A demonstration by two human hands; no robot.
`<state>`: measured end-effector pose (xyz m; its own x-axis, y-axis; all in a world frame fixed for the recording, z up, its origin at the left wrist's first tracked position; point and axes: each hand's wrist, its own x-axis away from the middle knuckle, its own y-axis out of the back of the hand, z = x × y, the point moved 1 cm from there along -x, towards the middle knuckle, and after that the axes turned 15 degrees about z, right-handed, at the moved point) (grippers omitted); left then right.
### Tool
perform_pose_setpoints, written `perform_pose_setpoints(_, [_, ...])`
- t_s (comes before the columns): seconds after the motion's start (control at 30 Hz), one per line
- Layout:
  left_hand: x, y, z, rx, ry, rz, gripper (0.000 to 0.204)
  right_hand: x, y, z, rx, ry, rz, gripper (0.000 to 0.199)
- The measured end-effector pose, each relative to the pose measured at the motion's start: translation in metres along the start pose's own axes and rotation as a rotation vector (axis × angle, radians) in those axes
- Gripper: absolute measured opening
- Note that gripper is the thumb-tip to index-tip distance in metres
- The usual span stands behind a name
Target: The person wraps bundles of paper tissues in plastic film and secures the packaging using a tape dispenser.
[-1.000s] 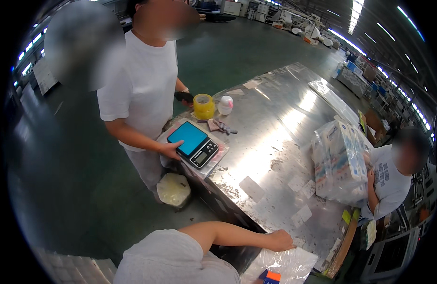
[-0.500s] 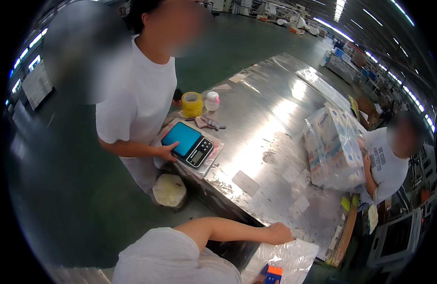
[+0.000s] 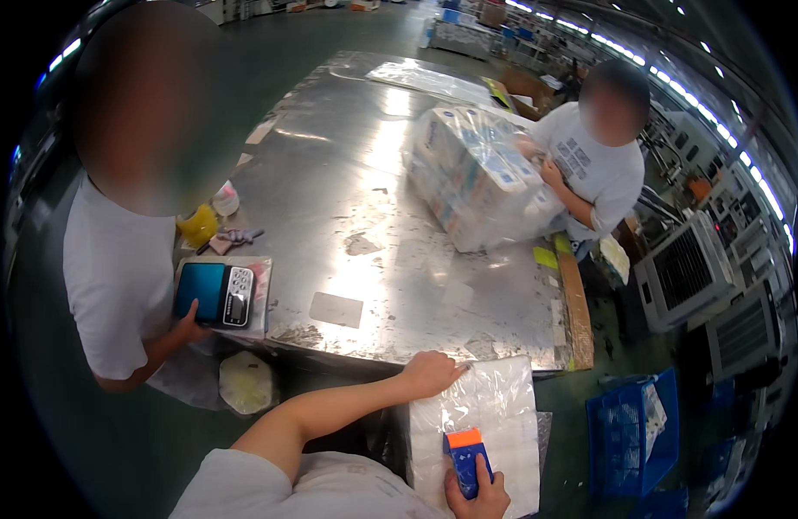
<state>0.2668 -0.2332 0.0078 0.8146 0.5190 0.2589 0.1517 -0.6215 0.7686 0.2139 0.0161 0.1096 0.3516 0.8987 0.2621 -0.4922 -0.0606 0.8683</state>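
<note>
A flat stack of white, shiny plastic bags (image 3: 503, 400) lies at the near edge of the metal table. At its far left corner is my left hand (image 3: 432, 374), fingers closed on the plastic film. My right hand (image 3: 481, 496) grips a blue scraper-like tool with an orange head (image 3: 470, 463), resting over the bags with the index finger along its body. The tool's exact kind is unclear.
The metal table (image 3: 330, 208) spreads ahead. At left, a co-worker touches a kitchen scale (image 3: 215, 294) near yellow tape rolls (image 3: 197, 227). At right, another person handles a large film-wrapped tissue pack (image 3: 477, 177). A blue crate (image 3: 619, 450) stands on the floor.
My view has swung to the right and down, bringing the bags and tool more into sight. The wrapped pack now leans over, tilted toward the table. My left hand stays on the plastic.
</note>
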Motion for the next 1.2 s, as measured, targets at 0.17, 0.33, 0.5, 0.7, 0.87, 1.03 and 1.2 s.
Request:
perform_pose_setpoints(0.17, [-0.004, 0.001, -0.002, 0.012, -0.012, -0.015, 0.055, 0.001, -0.003, -0.008, 0.015, -0.007, 0.002, 0.052])
perform_pose_setpoints(0.33, [0.004, -0.002, -0.002, -0.063, -0.029, 0.023, 0.053, 0.015, 0.002, -0.007, 0.013, -0.123, 0.011, 0.057])
perform_pose_setpoints(0.5, [-0.004, -0.013, 0.004, -0.028, -0.061, -0.022, 0.052, 0.011, -0.004, -0.008, -0.013, -0.111, 0.079, 0.067])
perform_pose_setpoints(0.7, [0.000, -0.014, 0.004, 0.043, -0.052, -0.047, 0.052, 0.008, -0.006, -0.015, 0.019, -0.041, 0.094, 0.070])
perform_pose_setpoints(0.87, [-0.002, -0.012, 0.004, -0.015, -0.079, -0.074, 0.055, 0.003, -0.007, -0.019, 0.042, -0.044, 0.103, 0.067])
perform_pose_setpoints(1.03, [-0.002, -0.014, 0.004, -0.025, -0.095, -0.120, 0.056, 0.003, -0.009, -0.022, 0.044, -0.075, 0.113, 0.065])
perform_pose_setpoints(1.2, [-0.003, -0.016, 0.005, 0.000, -0.089, -0.109, 0.052, 0.002, -0.014, -0.030, 0.006, -0.104, 0.117, 0.064])
